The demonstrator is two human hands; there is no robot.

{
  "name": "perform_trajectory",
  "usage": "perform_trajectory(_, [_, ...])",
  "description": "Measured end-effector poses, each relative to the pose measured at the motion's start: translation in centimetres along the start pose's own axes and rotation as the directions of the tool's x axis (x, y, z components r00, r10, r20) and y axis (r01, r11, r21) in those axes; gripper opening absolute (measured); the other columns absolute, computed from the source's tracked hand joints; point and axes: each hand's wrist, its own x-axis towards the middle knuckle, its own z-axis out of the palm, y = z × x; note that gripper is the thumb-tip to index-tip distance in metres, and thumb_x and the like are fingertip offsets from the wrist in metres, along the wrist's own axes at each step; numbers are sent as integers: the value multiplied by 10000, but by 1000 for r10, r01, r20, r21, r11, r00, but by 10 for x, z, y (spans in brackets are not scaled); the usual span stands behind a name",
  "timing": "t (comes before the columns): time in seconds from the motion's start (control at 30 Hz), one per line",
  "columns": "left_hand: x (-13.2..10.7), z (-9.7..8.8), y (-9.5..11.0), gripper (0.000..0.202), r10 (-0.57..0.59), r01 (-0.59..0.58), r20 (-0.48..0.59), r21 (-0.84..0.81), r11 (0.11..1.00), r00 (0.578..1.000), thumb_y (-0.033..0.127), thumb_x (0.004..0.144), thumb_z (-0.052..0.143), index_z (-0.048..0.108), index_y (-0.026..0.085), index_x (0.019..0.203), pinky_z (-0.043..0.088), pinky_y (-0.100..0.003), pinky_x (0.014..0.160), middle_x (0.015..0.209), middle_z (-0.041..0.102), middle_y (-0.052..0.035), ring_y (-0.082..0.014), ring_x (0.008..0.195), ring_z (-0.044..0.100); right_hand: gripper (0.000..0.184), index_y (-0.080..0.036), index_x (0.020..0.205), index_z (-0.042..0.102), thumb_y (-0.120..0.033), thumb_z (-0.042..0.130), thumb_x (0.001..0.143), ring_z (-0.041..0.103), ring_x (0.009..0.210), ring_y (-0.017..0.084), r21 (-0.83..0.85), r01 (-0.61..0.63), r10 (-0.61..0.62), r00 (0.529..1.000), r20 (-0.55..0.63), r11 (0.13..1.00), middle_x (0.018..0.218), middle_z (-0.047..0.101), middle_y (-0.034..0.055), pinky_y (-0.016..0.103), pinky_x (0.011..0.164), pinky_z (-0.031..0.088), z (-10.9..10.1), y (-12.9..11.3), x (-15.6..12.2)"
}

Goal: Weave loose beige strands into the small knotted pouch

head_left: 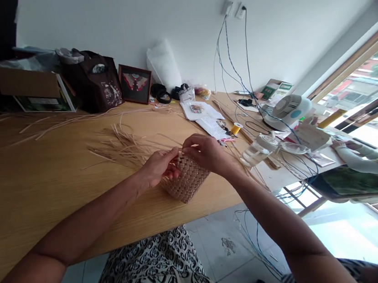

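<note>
Head view: left hand [158, 168] and right hand [206, 153] both clasp a woven basket [188, 180] at its rim (loose strips [121, 147] lie nearby).

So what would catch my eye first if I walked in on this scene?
Your eye would likely go first to the small woven basket, held on the wooden table between the person's left hand and right hand. Just left of it lies a spray of loose pale weaving strips. Toward the table's far right end, a white desk fan sits among thin blue wires.
</note>
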Motion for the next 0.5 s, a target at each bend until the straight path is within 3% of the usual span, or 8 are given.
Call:
perform_trajectory(0.17, [-4,3,0,310,129,-127,-48,51,991,990,349,826,504,526,130,607,297,-170,350,394,498,15,-67,333,446,81,-164,683,584,-159,557,760,555,714,120,96,-13,18,998,-53,995,798,617,31,246,641,441,9,-3,-2])
perform_trajectory(0.33, [-6,7,-10,382,302,-278,-190,142,950,934,404,808,506,511,138,534,338,-201,355,365,514,1,-79,303,429,83,-169,656,569,-141,556,733,561,712,133,176,-86,129,960,-249,981,795,613,35,259,623,453,22,1,-10])
perform_trajectory(0.4, [-5,8,-13,369,323,-297,-225,142,944,919,420,797,521,533,135,562,344,-204,355,364,517,5,-84,304,436,74,-171,655,575,-151,566,727,566,724,142,216,-110,173,938,-301,970,787,611,37,260,616,461,25,3,-11])
perform_trajectory(0.5, [-4,6,-11,354,278,-264,-187,96,960,942,436,786,539,557,127,612,366,-207,370,384,538,-2,-94,324,464,93,-172,675,587,-213,565,756,572,766,152,249,-122,193,938,-288,961,810,613,46,261,621,474,21,6,-13])
